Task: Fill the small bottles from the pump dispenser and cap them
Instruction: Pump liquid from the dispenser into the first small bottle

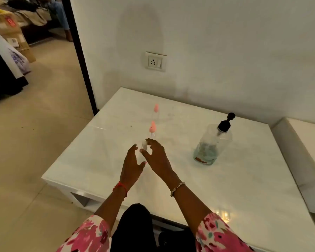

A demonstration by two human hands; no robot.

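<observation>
Both my left hand (133, 161) and right hand (155, 156) are spread, holding nothing, flanking the near bottle (147, 142) mid-table, so I'd close low on its clear body, keeping it upright, before reaching right for the dispenser (214, 141).

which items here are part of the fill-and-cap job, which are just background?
Job: pump dispenser; near small bottle, pink cap on; far small bottle, also pink-capped; left hand and right hand, both open.
Background: wall socket; cardboard boxes.
</observation>
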